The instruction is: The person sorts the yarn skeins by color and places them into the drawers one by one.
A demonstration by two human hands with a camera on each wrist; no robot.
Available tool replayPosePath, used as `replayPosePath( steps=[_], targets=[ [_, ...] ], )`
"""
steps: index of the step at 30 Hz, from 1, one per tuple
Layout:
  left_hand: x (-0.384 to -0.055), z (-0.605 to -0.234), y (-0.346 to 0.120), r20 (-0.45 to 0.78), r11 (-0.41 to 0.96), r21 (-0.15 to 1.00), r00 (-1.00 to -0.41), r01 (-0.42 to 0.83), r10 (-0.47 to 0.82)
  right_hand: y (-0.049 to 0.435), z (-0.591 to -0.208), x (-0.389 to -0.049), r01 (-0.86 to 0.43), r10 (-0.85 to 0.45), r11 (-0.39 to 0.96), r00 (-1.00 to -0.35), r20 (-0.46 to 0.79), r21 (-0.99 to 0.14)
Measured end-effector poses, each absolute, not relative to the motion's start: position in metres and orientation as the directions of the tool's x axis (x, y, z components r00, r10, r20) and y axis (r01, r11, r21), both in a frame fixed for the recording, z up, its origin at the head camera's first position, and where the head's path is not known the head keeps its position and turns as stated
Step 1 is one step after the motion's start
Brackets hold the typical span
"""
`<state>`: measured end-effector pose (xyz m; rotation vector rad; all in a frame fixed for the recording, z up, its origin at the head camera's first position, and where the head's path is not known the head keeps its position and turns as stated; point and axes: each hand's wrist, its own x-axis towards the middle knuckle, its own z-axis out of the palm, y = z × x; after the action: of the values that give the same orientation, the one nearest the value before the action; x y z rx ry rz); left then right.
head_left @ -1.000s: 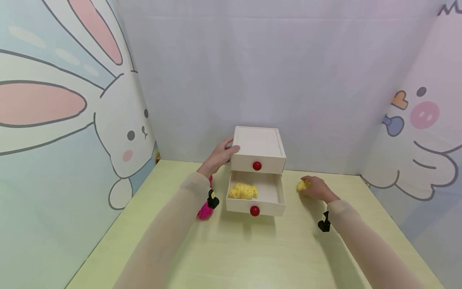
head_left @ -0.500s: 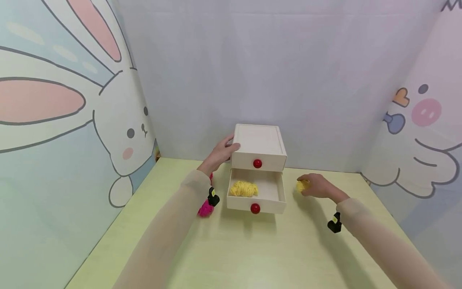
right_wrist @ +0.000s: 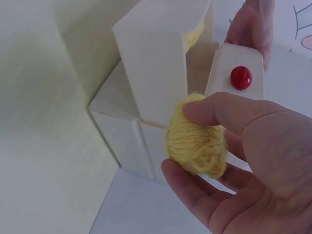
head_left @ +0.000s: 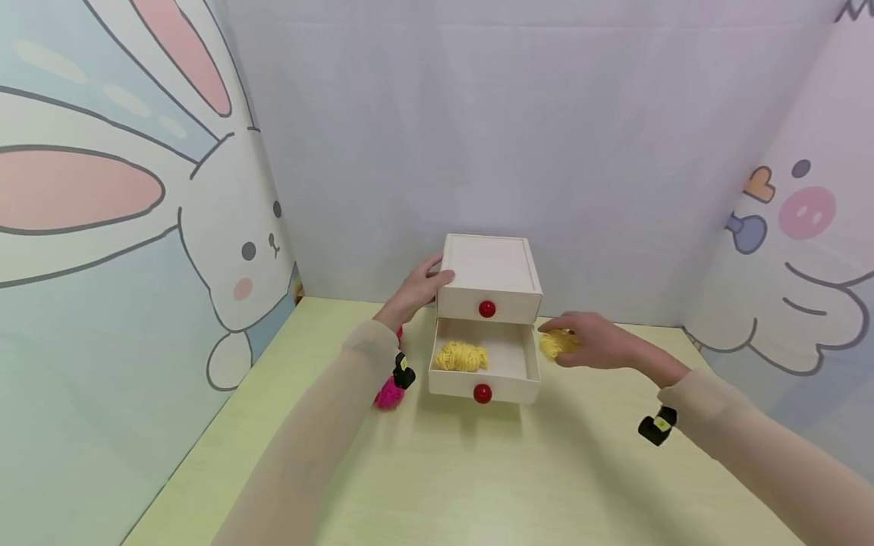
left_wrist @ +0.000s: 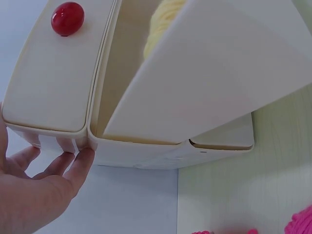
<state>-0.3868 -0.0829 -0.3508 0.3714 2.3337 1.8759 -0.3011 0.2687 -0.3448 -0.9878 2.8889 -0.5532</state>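
Right fingers (right_wrist: 187, 189), half-curled, pinch yellow yarn (right_wrist: 195, 144)

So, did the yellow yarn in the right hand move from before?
Yes. In the head view, the yellow yarn in the right hand has moved left, closer to the white drawer box.

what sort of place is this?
Probably a staged tabletop booth, perhaps for recording: a pale table, a plain creased backdrop behind it, and cartoon-printed side panels at left and right.
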Motion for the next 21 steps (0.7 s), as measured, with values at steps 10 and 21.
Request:
replayPosePath(
  steps=[10,21],
  targets=[
    [-0.385,-0.35,-0.083,0.055,0.203,0.973,-0.964,0.11,0.26,0.225,-0.335,-0.296,-0.668,-0.672,0.669,-0.731,0.119,-0.327],
    [-0.38,-0.349,-0.084,0.06,0.187,0.976,-0.961,0.114,0.271,0.196,-0.352,-0.305,-0.691,-0.707,0.635,-0.7,0.101,-0.345]
  ],
)
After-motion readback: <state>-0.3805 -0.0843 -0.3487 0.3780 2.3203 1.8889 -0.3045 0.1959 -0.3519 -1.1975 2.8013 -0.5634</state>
